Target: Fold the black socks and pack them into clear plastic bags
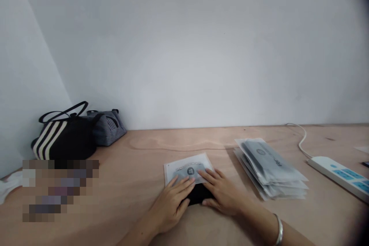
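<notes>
A clear plastic packet (187, 169) with a round logo lies flat on the wooden table (138, 169), with a dark item (197, 196) sticking out of its near end. My left hand (170, 203) and my right hand (223, 192) both rest on it, fingers stretched flat and pressing down on the packet and the dark item. A silver bangle (278, 230) circles my right wrist. Neither hand grips anything.
A stack of similar clear packets (269, 169) lies to the right. Further right sits a white power strip (340, 177) with its cable (301, 140). Two striped bags (72, 134) stand at the back left by the wall. A blurred patch covers the near left.
</notes>
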A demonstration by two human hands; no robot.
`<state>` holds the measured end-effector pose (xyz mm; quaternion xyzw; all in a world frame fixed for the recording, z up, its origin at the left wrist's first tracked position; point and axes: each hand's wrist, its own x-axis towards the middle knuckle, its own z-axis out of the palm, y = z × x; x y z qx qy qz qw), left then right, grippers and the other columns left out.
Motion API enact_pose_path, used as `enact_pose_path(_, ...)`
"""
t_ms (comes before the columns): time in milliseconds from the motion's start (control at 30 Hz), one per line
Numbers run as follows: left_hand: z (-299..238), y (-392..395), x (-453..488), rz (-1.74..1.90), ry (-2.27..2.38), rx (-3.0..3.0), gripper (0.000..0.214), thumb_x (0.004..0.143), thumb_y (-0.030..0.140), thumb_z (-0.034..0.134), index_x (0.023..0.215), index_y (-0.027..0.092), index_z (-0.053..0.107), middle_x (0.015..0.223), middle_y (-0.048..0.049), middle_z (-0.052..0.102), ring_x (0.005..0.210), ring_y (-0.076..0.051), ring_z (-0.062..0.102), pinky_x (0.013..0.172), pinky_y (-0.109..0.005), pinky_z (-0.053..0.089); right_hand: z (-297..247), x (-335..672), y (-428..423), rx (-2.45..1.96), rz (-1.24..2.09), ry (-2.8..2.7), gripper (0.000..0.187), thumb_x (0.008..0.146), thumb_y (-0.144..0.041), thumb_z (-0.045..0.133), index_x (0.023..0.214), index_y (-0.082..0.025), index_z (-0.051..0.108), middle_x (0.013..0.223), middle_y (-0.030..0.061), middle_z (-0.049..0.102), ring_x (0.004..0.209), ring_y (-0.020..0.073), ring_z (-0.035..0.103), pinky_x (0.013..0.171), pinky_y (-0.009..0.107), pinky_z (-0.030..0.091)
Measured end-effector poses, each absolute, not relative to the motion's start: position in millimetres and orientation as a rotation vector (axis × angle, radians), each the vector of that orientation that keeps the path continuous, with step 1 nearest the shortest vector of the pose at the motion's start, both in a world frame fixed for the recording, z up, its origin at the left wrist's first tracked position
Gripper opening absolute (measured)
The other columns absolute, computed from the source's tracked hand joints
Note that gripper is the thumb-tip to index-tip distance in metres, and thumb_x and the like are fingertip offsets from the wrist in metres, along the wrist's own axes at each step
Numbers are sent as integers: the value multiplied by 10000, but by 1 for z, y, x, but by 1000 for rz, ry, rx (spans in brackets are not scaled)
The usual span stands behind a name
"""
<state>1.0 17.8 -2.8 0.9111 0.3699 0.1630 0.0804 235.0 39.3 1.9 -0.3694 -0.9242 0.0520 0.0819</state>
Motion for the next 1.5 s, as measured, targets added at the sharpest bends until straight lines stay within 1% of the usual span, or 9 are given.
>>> enact_pose_path(333,-13,30,-2,707,1022,2803,411,907,137,300,1290,263,382,1318,3,433,1191,-135,411,1001,-306,353,-4,244,40,-1086,5,-2674,342,892,-168,311,1122,-231,556,1311,8,436,1161,185,428,967,397,295)
enact_pose_path(500,-1,23,-7,554,939,2842,546,839,352,510,1334,258,299,1361,-15,369,1238,-210,340,1018,-377,324,4,247,34,-1019,-29,-2644,319,855,-348,426,1121,-230,556,1261,30,496,1134,217,454,970,418,278)
enact_pose_path(600,-2,23,-10,538,899,2907,527,853,220,460,1344,262,270,1362,-8,367,1246,-203,325,1012,-385,331,-1,251,34,-959,-22,-2661,290,866,-319,414,1081,-213,577,1253,32,505,1137,201,453,968,382,292)
enact_pose_path(767,-16,34,-10,740,748,3121,453,839,41,327,1250,201,428,1253,-27,511,1160,-172,450,936,-317,432,-15,249,40,-847,-119,-2535,174,845,-215,461,882,-210,631,1113,33,611,1032,186,538,915,367,337)
enact_pose_path(1000,-18,28,6,1056,983,2919,261,859,78,321,934,192,544,1017,-31,657,987,-147,590,826,-288,503,-16,247,42,-833,-115,-2414,183,805,-97,409,703,-183,534,743,18,640,665,113,567,749,295,376)
enact_pose_path(1100,-11,23,-2,999,1092,2800,121,810,195,474,926,200,509,1072,-56,622,1016,-181,569,840,-314,494,-11,244,38,-932,-128,-2358,45,745,-178,512,788,-182,523,715,14,596,709,148,537,760,321,354)
enact_pose_path(1200,-6,19,-22,935,1055,2822,318,700,222,569,1006,204,483,1177,-79,555,1136,-235,470,929,-379,428,-3,231,32,-897,-141,-2360,221,713,-275,578,910,-190,521,848,39,595,833,190,511,800,361,321)
enact_pose_path(1333,-11,17,-50,977,1058,2897,346,731,126,483,1067,208,485,1108,-63,598,1036,-183,552,881,-305,466,2,193,26,-798,-230,-2457,181,748,-305,565,895,-203,536,864,38,583,851,197,483,774,366,307)
enact_pose_path(1500,-19,19,-57,1035,1027,2957,207,796,105,393,835,201,572,865,-33,665,788,-133,640,703,-216,523,-13,138,29,-663,-432,-2523,113,786,-292,539,751,-185,535,732,12,576,749,179,459,678,359,294)
